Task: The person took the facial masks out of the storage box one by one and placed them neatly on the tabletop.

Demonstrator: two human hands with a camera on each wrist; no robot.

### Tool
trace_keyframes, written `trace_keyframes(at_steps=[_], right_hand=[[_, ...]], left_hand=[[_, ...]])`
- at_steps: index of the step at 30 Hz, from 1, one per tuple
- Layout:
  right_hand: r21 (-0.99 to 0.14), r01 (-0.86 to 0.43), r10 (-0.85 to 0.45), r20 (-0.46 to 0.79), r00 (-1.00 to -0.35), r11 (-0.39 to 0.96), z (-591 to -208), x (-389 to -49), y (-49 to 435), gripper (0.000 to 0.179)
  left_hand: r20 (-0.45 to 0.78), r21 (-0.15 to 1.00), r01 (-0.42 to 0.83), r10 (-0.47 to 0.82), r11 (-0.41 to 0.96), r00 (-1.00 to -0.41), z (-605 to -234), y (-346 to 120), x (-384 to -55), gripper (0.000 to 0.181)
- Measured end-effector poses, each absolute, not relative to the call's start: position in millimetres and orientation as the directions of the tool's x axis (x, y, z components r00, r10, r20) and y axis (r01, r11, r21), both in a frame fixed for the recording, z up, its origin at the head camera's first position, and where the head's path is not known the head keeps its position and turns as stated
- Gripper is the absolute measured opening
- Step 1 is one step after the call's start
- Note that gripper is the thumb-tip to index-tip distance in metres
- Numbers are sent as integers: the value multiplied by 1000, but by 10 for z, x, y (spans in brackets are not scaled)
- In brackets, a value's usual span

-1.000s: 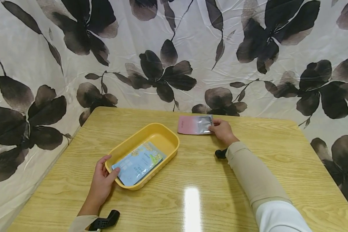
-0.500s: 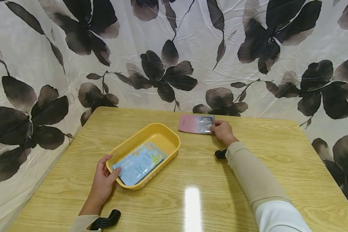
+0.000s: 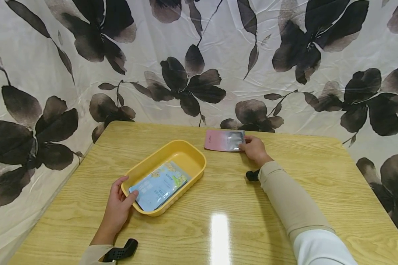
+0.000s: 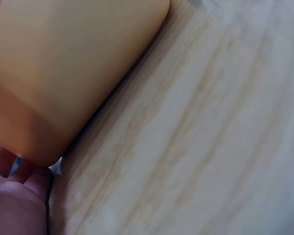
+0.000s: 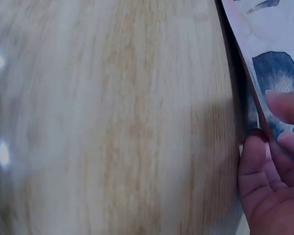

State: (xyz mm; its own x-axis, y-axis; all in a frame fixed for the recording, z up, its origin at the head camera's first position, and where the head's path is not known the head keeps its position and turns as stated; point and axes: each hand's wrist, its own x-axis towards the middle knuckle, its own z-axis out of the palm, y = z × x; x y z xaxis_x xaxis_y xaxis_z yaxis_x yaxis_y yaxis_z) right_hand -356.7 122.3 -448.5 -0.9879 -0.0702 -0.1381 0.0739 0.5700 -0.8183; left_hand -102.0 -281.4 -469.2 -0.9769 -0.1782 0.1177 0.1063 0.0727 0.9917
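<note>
My left hand grips the near left end of a yellow plastic basket, thumb over the rim and fingers along the outside. In the left wrist view its fingers reach the underside of the basket wall. Light blue printed packets lie stacked flat inside the basket. At the back of the table, my right hand pinches the right end of a flat pink-and-silver sachet. From the right wrist view the sachet's thin edge shows between thumb and fingers, close over the table.
The wooden table ends just behind the sachet, where a white curtain with dark flowers hangs. Black wrist mounts sit at both cuffs. Bare wood lies between the basket and my right arm.
The sachet has shifted very slightly toward the table's back edge, still pinched in my right hand. The left hand keeps its grip on the basket.
</note>
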Motion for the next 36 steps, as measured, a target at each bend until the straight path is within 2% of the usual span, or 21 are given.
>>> trace_keyframes(at_steps=[9,13,18,22,26,31,36], right_hand=[[-805,88,-63,-154,-986,587,-4435,-3555,1287,52],[-804,52,-58,-107,-993,593,-4355,-3523,1278,52],[-844,-82,-148,2,-989,531,-4183,-3443,1107,55],[-891,-134,-248,25,-968,433,-4025,-3322,870,54],[-906,-179,-383,20,-924,384,-3880,-3174,597,54],[-885,-268,-555,13,-832,381,-3791,-3007,295,54],[-884,-293,-659,-23,-752,365,-3793,-2869,31,57]], left_hand=[[127,991,116,-180,69,-975,-4704,-2820,-1025,56],[125,991,114,-181,72,-976,-4706,-2828,-1030,56],[121,991,107,-187,84,-975,-4710,-2835,-1037,56],[112,992,99,-190,78,-975,-4709,-2820,-1035,56],[108,993,97,-194,68,-975,-4702,-2809,-1032,56],[117,992,106,-204,64,-972,-4709,-2804,-1041,55],[121,991,108,-205,76,-971,-4715,-2811,-1043,56]])
